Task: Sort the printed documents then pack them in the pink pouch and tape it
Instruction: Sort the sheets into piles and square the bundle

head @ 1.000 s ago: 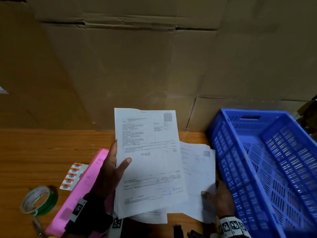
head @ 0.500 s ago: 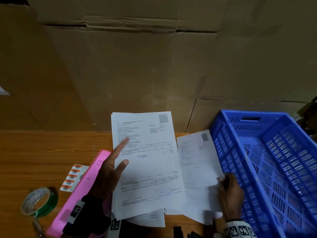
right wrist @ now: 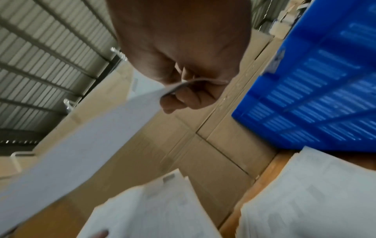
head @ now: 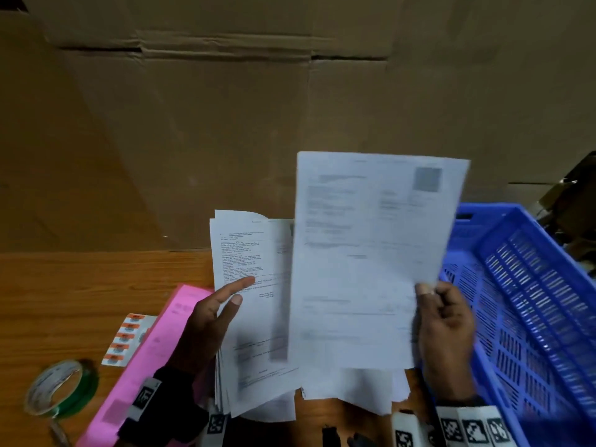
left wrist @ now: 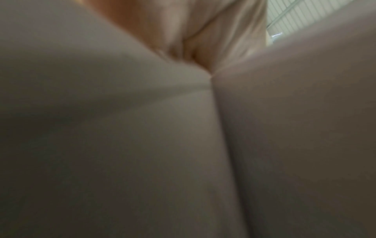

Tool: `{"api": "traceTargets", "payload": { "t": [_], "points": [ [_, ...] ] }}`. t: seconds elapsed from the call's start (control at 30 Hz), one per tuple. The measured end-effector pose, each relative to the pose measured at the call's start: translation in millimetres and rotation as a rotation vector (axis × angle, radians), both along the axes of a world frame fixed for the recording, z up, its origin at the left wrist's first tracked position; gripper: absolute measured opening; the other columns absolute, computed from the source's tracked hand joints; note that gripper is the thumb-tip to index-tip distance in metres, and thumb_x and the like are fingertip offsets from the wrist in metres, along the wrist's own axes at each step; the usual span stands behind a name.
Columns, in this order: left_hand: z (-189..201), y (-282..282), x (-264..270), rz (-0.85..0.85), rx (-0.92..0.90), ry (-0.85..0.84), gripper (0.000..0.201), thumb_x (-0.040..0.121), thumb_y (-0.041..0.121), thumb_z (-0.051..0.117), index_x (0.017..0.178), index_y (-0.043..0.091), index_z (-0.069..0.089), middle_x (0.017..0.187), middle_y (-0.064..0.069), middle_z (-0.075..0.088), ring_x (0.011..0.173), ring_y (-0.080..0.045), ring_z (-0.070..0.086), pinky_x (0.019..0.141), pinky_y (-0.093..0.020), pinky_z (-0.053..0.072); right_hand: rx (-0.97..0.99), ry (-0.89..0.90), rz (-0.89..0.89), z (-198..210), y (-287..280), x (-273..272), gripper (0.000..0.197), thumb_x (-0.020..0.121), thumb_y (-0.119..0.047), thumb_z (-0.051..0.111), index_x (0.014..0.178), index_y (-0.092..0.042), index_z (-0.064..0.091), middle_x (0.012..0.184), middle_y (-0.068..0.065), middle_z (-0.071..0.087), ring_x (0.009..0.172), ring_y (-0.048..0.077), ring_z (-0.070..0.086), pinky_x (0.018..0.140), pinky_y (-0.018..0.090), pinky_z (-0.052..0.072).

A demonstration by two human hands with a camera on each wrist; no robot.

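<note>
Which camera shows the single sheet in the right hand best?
The head view: the single sheet shows whole, pinched by the right hand. The right wrist view shows only its edge, foreshortened; the left wrist view is blurred paper.

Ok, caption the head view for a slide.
Right hand lifts one printed sheet while left hand holds the stack, beside pink pouch.

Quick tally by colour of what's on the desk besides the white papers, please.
Pink: 1, the pouch
Blue: 1, the crate
Green: 1, the tape roll
Orange and white: 1, the label sheet
Total: 4
</note>
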State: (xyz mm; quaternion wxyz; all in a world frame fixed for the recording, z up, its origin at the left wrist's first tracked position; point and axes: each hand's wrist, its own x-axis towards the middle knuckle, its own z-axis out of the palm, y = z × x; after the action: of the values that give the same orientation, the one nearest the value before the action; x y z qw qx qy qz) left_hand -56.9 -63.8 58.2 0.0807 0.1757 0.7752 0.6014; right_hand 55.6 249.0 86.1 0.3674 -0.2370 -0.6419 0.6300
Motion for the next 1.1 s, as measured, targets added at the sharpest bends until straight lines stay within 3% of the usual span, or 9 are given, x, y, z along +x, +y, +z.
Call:
{"api": "traceTargets", "payload": {
  "t": [0.2,0.3,0.43,0.5,0.57,0.63,0.73,0.97,1.1],
  "points": [
    [9.9,7.4,7.4,-0.006,0.023,-0.076,0.041,0.084,0.075,0.048,0.115,0.054,0.064,0.119,0.037,0.061,0.122,0.013,0.050,0.104,-0.014,0.034,0.000,-0.175,0.229,-27.3,-39.7,-7.7,0.014,0.098,-0.013,0.062,0.084,-0.013,0.063,0.062,-0.007,0.060,0.060,0.010,0.052,0.061,0.032,0.046],
    [7.3,8.2,7.5,0.042,-0.073,-0.070,0.028,0.091,0.033,0.068,0.113,0.045,0.058,0.099,0.050,0.057,0.104,0.027,0.050,0.094,-0.006,0.038,0.034,-0.268,0.309,-41.1,-49.6,-10.3,0.016,0.098,-0.028,0.065,0.086,-0.017,0.066,0.072,0.004,0.068,0.068,0.021,0.060,0.068,0.045,0.052],
    [-5.5,-1.0,5.9,0.181,-0.128,-0.040,0.060,0.080,0.041,0.057,0.137,0.020,0.053,0.128,0.019,0.058,0.119,-0.001,0.055,0.105,-0.023,0.038,0.066,-0.342,0.364,-47.7,-49.2,-12.7,0.019,0.101,-0.026,0.060,0.088,-0.014,0.067,0.077,0.002,0.068,0.070,0.017,0.061,0.067,0.025,0.050],
    [-5.1,-1.6,5.8,0.191,-0.064,-0.042,0.050,0.081,0.036,0.052,0.132,0.033,0.050,0.120,0.036,0.057,0.112,0.010,0.055,0.099,-0.015,0.040,0.112,-0.437,0.274,-69.7,-34.6,-14.8,0.015,0.099,-0.029,0.061,0.095,-0.016,0.068,0.092,-0.001,0.073,0.082,0.018,0.067,0.070,0.019,0.051],
    [-0.2,-0.3,7.4,0.133,-0.007,-0.001,0.052,0.083,0.032,0.051,0.133,0.043,0.041,0.118,0.048,0.053,0.113,0.020,0.050,0.090,-0.001,0.038,0.246,-0.721,0.150,-106.4,-13.0,-14.1,0.035,0.090,-0.043,0.070,0.112,-0.017,0.064,0.116,0.010,0.068,0.102,0.028,0.065,0.083,0.032,0.052],
    [0.8,-4.1,4.2,0.079,0.075,0.067,0.069,0.083,0.034,0.053,0.148,0.034,0.030,0.141,0.038,0.042,0.130,0.013,0.041,0.096,-0.001,0.035,0.382,-1.015,0.102,-140.4,5.6,-8.1,0.076,0.078,-0.052,0.080,0.136,-0.012,0.050,0.134,0.019,0.053,0.120,0.039,0.054,0.097,0.046,0.045],
    [1.7,-7.6,1.8,0.030,0.133,0.106,0.071,0.085,0.027,0.050,0.152,0.028,0.027,0.152,0.032,0.031,0.141,0.005,0.029,0.101,-0.002,0.030,0.478,-1.056,0.103,-163.7,21.5,2.6,0.103,0.070,-0.042,0.089,0.152,-0.012,0.034,0.148,0.019,0.043,0.133,0.042,0.042,0.108,0.053,0.040],
    [-9.7,-16.7,-3.2,-0.005,0.100,-0.020,0.048,0.089,0.023,0.040,0.133,0.027,0.059,0.138,0.019,0.056,0.134,-0.003,0.045,0.114,-0.034,0.029,0.402,-0.870,-0.012,-165.0,36.6,5.9,0.030,0.076,-0.009,0.083,0.103,-0.009,0.069,0.100,0.013,0.070,0.099,0.038,0.065,0.092,0.048,0.053],
    [-9.4,-12.7,-4.6,0.031,0.010,0.034,0.040,0.092,0.027,0.044,0.127,0.030,0.063,0.130,0.027,0.060,0.129,0.004,0.048,0.109,-0.017,0.033,0.420,-0.884,0.043,-153.1,34.5,12.3,0.008,0.089,-0.019,0.071,0.091,-0.015,0.064,0.077,-0.001,0.061,0.084,0.034,0.067,0.076,0.043,0.056]
  ]
}}
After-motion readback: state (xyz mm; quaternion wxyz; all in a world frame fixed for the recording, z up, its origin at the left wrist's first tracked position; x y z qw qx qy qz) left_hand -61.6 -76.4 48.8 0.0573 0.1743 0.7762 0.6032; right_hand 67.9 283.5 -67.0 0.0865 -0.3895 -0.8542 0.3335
